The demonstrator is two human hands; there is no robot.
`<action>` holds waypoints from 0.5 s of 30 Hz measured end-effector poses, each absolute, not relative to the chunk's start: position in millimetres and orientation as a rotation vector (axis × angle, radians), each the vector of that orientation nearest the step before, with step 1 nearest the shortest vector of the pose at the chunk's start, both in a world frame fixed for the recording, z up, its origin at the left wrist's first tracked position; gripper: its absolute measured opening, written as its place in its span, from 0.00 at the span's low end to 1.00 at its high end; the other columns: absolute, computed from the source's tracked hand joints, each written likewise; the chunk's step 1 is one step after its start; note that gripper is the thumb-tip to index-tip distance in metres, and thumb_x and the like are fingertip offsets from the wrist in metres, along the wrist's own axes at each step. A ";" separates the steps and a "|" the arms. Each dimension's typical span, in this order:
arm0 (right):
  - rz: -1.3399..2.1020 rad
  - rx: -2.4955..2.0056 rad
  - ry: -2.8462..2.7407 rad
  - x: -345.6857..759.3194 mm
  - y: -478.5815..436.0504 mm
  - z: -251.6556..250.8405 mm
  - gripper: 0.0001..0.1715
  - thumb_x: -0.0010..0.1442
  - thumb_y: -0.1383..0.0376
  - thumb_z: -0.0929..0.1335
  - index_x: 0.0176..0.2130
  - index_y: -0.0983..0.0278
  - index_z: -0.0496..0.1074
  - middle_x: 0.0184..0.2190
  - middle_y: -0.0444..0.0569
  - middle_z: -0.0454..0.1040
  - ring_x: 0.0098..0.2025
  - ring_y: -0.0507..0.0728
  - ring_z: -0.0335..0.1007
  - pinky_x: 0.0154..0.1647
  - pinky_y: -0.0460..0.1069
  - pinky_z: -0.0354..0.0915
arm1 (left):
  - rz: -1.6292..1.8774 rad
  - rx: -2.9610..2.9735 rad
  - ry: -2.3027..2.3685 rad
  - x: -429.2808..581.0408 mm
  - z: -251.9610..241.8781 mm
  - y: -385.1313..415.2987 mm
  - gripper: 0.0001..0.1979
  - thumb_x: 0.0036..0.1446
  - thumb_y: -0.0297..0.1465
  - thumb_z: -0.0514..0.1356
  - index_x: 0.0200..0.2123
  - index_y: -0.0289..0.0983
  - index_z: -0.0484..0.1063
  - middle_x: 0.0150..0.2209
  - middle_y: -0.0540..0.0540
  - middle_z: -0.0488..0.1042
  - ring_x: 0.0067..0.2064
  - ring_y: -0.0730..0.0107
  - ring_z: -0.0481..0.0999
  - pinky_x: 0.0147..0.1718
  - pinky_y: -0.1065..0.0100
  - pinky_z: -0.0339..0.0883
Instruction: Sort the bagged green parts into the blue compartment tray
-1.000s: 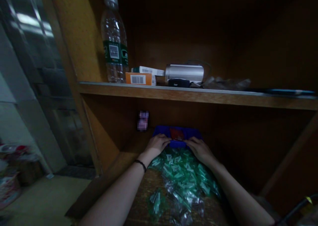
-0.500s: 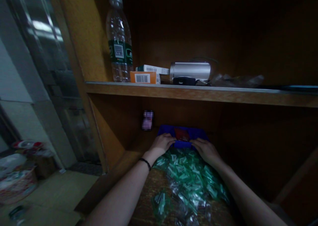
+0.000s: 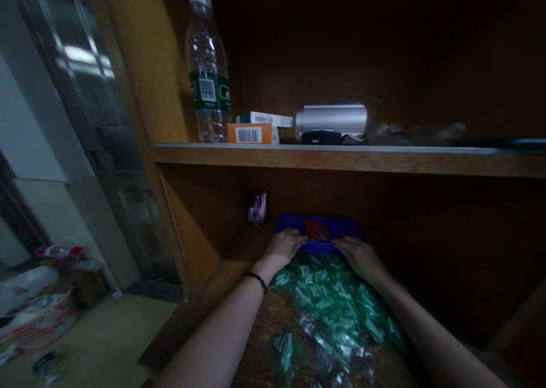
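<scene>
You have both hands at the near edge of the blue tray [image 3: 319,247], which sits on the wooden surface [image 3: 268,325] at the back of the lower compartment. The tray lies straight ahead, between your hands, its long axis running crosswise; your left hand [image 3: 284,247] is on the near edge toward its left end, your right hand [image 3: 358,257] toward its right end, and neither is clearly nearer. Fingers bend over the edge at both places; in this dim light I cannot tell whether thumb and fingers are clamped on it. A red packet [image 3: 317,228] lies inside the tray, just beyond the gap between your fingertips. On your side, a heap of green packets [image 3: 336,291] spreads between your forearms, with one small green bundle [image 3: 286,345] apart from it, near your left forearm. Overhead, the shelf [image 3: 341,159] crosses above the tray, carrying a bottle [image 3: 207,64], an orange box [image 3: 250,133] and a silver cylinder [image 3: 333,120]. The tiled floor [image 3: 123,325] shows to the left.
</scene>
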State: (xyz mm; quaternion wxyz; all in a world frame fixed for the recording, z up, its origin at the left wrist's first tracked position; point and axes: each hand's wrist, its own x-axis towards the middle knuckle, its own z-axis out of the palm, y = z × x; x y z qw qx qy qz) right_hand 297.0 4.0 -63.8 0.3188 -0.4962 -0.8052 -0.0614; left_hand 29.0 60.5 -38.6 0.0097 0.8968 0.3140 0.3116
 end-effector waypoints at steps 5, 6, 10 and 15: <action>-0.190 -1.257 -2.119 297.1 2.0 -61.7 0.19 0.70 0.64 0.61 0.51 0.57 0.77 0.44 0.49 0.79 0.45 0.58 0.75 0.47 0.52 0.70 | 1.011 2.792 0.915 28.2 -40.8 64.6 0.11 0.65 0.31 0.58 0.46 0.40 0.79 0.39 0.47 0.80 0.42 0.68 0.76 0.43 0.69 0.70; -0.187 -1.253 -2.122 297.3 1.7 -61.1 0.18 0.70 0.64 0.61 0.51 0.57 0.77 0.44 0.49 0.79 0.45 0.58 0.75 0.47 0.52 0.70 | 1.019 2.792 0.891 28.1 -42.1 66.0 0.11 0.65 0.31 0.58 0.46 0.40 0.80 0.39 0.47 0.80 0.42 0.68 0.76 0.43 0.69 0.70; -0.160 -1.244 -2.131 297.8 1.3 -59.6 0.18 0.70 0.65 0.61 0.51 0.57 0.77 0.44 0.49 0.79 0.46 0.58 0.75 0.48 0.52 0.70 | 1.060 2.779 0.842 27.6 -46.0 69.5 0.11 0.65 0.31 0.58 0.45 0.39 0.79 0.39 0.47 0.80 0.42 0.68 0.76 0.43 0.69 0.71; -0.160 -1.234 -2.134 298.6 2.5 -61.8 0.18 0.70 0.64 0.61 0.52 0.58 0.76 0.44 0.49 0.79 0.45 0.58 0.74 0.49 0.53 0.70 | 1.064 2.786 0.794 26.8 -44.2 68.1 0.11 0.65 0.30 0.58 0.45 0.39 0.80 0.38 0.46 0.79 0.41 0.68 0.77 0.42 0.68 0.71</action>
